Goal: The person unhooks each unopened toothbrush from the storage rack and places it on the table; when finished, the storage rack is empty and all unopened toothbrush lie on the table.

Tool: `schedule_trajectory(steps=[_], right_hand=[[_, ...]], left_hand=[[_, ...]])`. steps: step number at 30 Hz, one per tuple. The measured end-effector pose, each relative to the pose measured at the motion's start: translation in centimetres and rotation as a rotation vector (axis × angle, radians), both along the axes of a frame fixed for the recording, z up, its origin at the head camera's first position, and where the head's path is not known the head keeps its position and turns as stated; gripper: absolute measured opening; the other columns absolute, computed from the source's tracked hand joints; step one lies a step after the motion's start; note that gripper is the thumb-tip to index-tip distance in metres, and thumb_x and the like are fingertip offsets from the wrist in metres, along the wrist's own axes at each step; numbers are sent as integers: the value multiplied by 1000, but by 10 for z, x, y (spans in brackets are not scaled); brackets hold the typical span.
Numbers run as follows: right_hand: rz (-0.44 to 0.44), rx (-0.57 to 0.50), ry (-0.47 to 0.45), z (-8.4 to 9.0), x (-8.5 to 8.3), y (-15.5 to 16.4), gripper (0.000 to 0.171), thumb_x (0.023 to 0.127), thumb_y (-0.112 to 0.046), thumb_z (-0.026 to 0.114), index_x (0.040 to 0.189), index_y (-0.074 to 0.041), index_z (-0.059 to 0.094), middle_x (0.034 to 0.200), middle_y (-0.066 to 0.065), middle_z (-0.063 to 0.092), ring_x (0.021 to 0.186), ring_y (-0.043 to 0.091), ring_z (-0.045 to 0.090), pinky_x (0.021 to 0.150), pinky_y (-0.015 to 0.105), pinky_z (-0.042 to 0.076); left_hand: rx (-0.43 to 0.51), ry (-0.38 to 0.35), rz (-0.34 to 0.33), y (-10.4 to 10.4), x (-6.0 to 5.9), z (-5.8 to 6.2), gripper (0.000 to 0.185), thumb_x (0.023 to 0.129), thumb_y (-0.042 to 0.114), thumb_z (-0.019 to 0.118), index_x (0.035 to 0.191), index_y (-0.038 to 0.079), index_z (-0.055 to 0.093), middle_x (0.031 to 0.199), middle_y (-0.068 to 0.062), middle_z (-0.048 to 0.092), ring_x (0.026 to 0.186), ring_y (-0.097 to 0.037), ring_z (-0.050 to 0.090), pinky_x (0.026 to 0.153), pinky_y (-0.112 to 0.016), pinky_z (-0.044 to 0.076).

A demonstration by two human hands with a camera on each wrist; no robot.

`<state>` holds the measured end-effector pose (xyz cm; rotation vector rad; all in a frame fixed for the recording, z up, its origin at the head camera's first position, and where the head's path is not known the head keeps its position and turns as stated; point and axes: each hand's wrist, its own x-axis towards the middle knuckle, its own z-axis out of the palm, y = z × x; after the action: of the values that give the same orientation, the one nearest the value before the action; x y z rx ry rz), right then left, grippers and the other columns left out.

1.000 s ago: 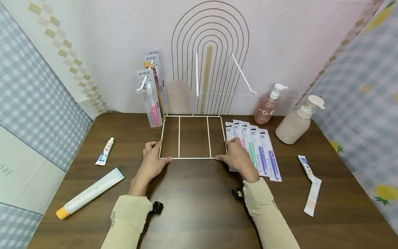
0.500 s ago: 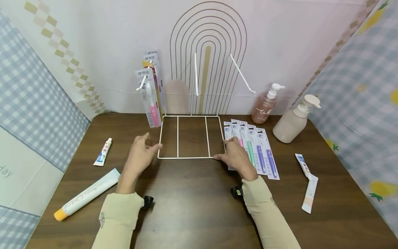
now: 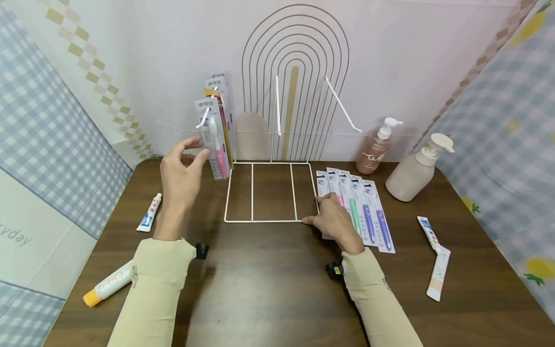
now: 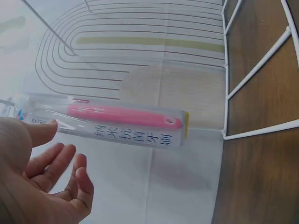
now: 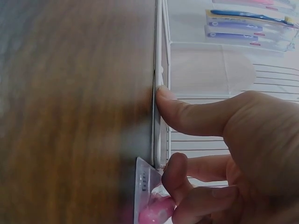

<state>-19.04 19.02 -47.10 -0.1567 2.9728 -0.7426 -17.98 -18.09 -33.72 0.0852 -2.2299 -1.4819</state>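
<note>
Two hands are working at a white wire rack (image 3: 269, 193) standing mid-frame on a brown table (image 3: 277, 289). The left hand (image 3: 179, 176), raised at centre left of the head view, is reaching toward a packaged pink toothbrush (image 3: 215, 140) hanging on the rack's left hook; its grip is wide, the fingers spread and relaxed, the thumb tip just beside the pack, though contact cannot be told. In the left wrist view the open palm (image 4: 32, 177) is lying just below the same pack (image 4: 121, 122). The right hand (image 3: 334, 219), right of centre, is pressing its thumb against the near right corner of the rack's base, its other fingers loosely curled and resting over the nearest of a row of toothbrush packs (image 3: 355, 207) lying flat on the table just beside the rack. The right wrist view is showing that thumb (image 5: 187, 112) against the white wire (image 5: 158, 93). Toward the upper right, two pump bottles (image 3: 412, 168) are standing near the wall. At lower left, a large tube (image 3: 108, 284) and a small tube (image 3: 149, 213) are lying on the table; at lower right, another tube (image 3: 435, 258) is lying well apart from the rack.
</note>
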Motion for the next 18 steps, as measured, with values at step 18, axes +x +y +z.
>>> schedule_trajectory(steps=[18], right_hand=[[-14, -17, -23, -3, 0, -1, 95, 89, -44, 98, 161, 5, 61, 146, 29, 59, 85, 28, 65, 71, 40, 56]], left_hand=[[12, 19, 21, 11, -5, 13, 23, 111, 9, 72, 125, -8, 80, 122, -23, 82, 91, 1, 65, 79, -12, 53]])
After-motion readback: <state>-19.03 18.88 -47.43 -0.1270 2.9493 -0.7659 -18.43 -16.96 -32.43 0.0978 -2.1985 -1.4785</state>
